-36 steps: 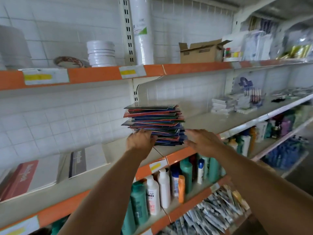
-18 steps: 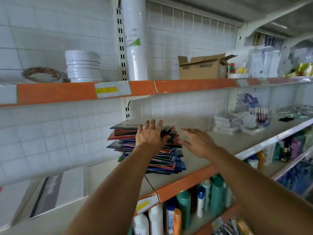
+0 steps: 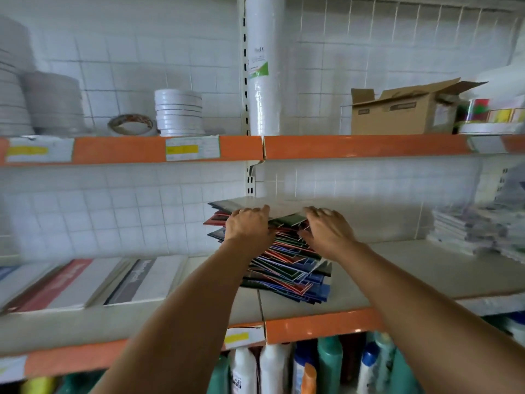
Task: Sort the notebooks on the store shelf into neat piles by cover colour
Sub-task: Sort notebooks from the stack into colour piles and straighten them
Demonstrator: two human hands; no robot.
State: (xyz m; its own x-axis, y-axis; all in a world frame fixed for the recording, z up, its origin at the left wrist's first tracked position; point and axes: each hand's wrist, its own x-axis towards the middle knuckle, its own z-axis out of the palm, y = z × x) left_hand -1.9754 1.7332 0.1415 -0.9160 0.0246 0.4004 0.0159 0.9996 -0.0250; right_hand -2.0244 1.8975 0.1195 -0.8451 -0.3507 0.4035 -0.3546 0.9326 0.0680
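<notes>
Nearest the camera, bottles (image 3: 272,371) in white, teal and blue stand on the lower shelf, under the orange edge strip (image 3: 321,325) of the middle shelf (image 3: 397,271). Two bare forearms reach up and forward over that strip. The left hand (image 3: 248,227) lies palm-down on the upper left part of the pile of notebooks (image 3: 287,268), fingers bent over the top covers; the right hand (image 3: 328,230) rests on the upper right part, fingers spread and curled onto the top edge. Whether either hand has actually gripped a notebook cannot be told. The pile stands on the middle shelf, near its front, and is untidy: thin covers in red, blue, dark green and black fan out at different angles, corners jutting. Left of it lie flat white packs (image 3: 142,280). On the top shelf stand white tape rolls (image 3: 179,112) and a cardboard box (image 3: 403,109).
</notes>
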